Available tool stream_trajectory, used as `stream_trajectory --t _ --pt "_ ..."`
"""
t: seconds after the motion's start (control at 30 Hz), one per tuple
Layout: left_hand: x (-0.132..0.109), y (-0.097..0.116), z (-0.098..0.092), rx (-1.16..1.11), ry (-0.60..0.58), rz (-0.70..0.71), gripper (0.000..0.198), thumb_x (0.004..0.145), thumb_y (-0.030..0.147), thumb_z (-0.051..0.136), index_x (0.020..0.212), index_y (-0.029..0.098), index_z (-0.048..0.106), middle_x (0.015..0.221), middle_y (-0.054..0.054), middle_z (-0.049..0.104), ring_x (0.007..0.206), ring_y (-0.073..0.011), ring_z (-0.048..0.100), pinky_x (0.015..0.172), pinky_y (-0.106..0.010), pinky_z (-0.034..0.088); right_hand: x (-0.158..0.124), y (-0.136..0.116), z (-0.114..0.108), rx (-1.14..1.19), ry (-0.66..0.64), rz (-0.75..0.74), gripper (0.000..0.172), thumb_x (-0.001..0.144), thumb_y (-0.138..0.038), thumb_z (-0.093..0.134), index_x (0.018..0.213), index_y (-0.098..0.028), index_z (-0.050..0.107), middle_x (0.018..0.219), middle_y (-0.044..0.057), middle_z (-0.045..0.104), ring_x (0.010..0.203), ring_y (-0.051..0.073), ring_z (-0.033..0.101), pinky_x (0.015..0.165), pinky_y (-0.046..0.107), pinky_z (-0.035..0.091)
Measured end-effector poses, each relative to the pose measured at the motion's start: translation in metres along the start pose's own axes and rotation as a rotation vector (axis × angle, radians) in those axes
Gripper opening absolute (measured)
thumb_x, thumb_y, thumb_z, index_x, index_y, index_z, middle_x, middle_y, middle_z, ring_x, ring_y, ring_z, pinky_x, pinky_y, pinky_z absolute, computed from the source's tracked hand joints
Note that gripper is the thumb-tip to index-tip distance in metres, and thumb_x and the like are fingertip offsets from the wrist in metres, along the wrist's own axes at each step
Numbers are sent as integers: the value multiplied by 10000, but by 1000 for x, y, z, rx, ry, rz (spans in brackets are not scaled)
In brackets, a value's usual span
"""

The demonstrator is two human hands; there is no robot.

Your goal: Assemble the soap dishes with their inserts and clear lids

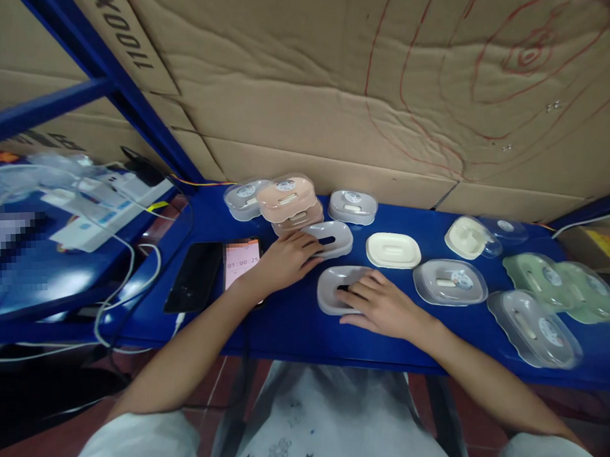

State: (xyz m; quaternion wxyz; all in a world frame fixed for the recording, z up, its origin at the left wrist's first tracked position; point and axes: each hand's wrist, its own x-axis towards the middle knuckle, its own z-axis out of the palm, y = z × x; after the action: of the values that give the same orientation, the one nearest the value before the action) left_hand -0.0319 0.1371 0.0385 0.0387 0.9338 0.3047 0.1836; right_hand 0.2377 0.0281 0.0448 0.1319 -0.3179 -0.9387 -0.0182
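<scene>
My left hand [292, 257] is at the left end of a grey soap dish [341, 238], fingers bent over its edge. A dark oval slot shows in the floor of that dish. My right hand [380, 304] reaches over a second grey soap dish [329, 295] nearer the table's front edge. Its fingers are curled down inside, beside a dark spot, and the thumb lies along the front rim. Whether the fingertips pinch something small is hidden. To the right of the two dishes lies a cream soap dish part [393, 250], without a lid.
Behind stand lidded soap boxes: peach [286, 197], grey [353, 207]. On the right are a grey box [450, 282], green boxes [537, 282] and another grey one [534, 328]. A black phone [194, 276] and a lit phone [240, 254] lie left. Cardboard [301, 108] walls the back.
</scene>
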Motion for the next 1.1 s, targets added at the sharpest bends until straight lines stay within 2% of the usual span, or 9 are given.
stream_trajectory --t 0.1,0.17,0.27,0.4,0.53,0.7,0.83,1.0,1.1 --pt "0 2 2 -48 9 29 293 1109 331 535 1294 182 705 1320 -128 709 1289 -300 652 1153 -502 498 3 2 6 43 43 -32 492 1074 -517 575 1394 -153 664 1367 125 726 1268 269 646 1174 472 446" --pt "0 5 0 -89 39 57 320 1121 317 503 1361 186 671 1435 -147 647 1391 -311 585 1187 -521 469 1 9 1 61 77 32 416 1106 -427 531 1411 -174 655 1409 113 710 1316 252 628 1182 459 443" --pt "-2 12 -6 -151 69 97 326 1105 361 556 1358 191 671 1423 -152 639 1395 -317 570 1191 -522 455 -8 25 -8 -60 64 294 376 1103 -220 453 1416 -160 652 1395 137 715 1282 264 647 1158 471 445" --pt "-4 23 -18 -230 -76 143 380 954 513 780 1193 221 739 1288 -108 686 1229 -302 651 1135 -478 478 -25 44 -6 -306 -71 538 406 1052 -153 468 1416 -100 639 1471 223 647 1337 366 613 1189 615 363" --pt "-5 30 -23 -285 -191 161 422 851 537 878 1143 250 773 1275 -84 672 1192 -296 646 1123 -451 461 -30 46 -4 -293 -134 479 390 1062 -173 487 1407 -177 666 1482 172 647 1332 340 610 1171 567 392" --pt "-11 37 -22 -272 -271 148 609 764 572 927 1263 276 741 1493 -115 582 1420 -407 507 1215 -569 355 -20 33 -10 -173 -136 404 374 1065 -226 541 1405 -210 696 1420 157 672 1255 327 630 1068 504 493" --pt "-13 42 -26 -306 -319 182 438 785 379 917 1166 262 736 1556 -120 542 1473 -391 475 1247 -607 311 -19 34 -13 -78 -140 412 383 1057 -218 561 1415 -175 688 1396 177 672 1293 347 622 1069 534 527" --pt "-7 31 -39 -343 -61 133 350 866 350 847 1179 254 724 1638 -115 471 1533 -366 417 1286 -573 311 -20 35 -26 261 -113 294 299 1049 -231 605 1319 -202 729 1408 140 682 1373 283 609 1158 483 519" --pt "-5 26 -37 -311 31 85 317 929 362 792 1204 235 702 1663 -134 444 1559 -366 402 1291 -579 319 -17 27 -40 450 -70 207 246 1095 -259 549 1250 -263 740 1266 52 762 1209 196 705 1071 387 565"
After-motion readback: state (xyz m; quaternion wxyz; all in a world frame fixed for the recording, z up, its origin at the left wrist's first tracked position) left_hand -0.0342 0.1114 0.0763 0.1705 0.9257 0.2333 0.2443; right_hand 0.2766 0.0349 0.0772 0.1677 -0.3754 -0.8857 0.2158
